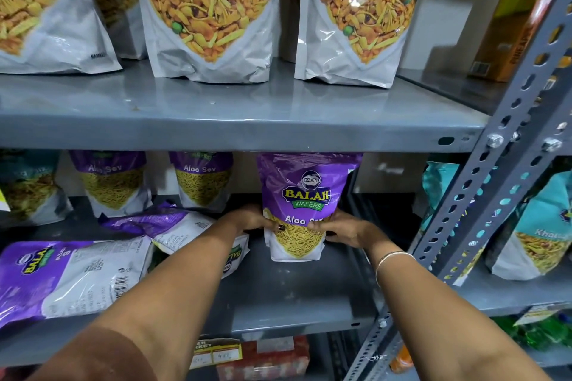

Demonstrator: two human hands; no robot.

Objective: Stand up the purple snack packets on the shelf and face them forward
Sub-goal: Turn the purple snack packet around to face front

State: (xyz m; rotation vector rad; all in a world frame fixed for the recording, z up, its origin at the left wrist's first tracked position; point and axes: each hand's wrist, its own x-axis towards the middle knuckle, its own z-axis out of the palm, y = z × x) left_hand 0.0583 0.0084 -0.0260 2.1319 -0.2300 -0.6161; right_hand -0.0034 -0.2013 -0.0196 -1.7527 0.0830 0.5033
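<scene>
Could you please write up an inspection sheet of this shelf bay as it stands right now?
Surface: grey metal shelf, bare in front of the held packet.
Job's things: one purple Aloo Sev packet upright, front facing out; two standing packets at the back; three purple packets lying flat at left.
Clutter: nothing seen.
Grippers: left hand and right hand grip the upright packet's lower sides.
Cables: nothing seen.
Surroundings: white namkeen pouches on the upper shelf; teal packets in the next bay; slotted upright post.
</scene>
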